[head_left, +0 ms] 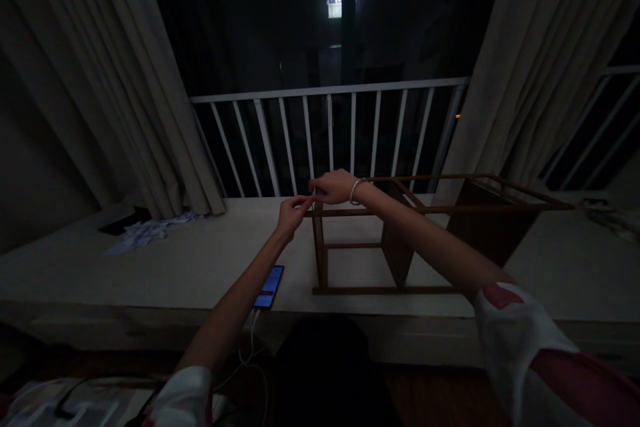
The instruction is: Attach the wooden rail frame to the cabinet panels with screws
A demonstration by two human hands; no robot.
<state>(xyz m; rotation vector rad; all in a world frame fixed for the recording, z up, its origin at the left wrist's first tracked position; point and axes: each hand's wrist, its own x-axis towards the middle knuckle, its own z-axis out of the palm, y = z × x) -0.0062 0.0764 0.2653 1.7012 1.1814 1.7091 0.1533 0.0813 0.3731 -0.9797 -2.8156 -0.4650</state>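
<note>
A brown wooden rack (pixel 493 230) with slim bars and flat panels lies on its side on the white window ledge. My right hand (pixel 334 187), with a silver bangle at the wrist, is closed over the rack's near-left upper corner. Touching its fingertips, my left hand (pixel 293 215) pinches just beside that same corner. Whatever sits between the fingers is too small and dim to make out. Under my left forearm, a phone (pixel 273 280) with a lit screen lies partly covered on the ledge.
Crumpled white paper or cloth (pixel 145 233) lies at left by the curtain (pixel 145 113). A white railing (pixel 330 90) crosses the dark window. From the phone, a white cable (pixel 253 333) hangs over the ledge's front edge. More items (pixel 610 217) lie at far right.
</note>
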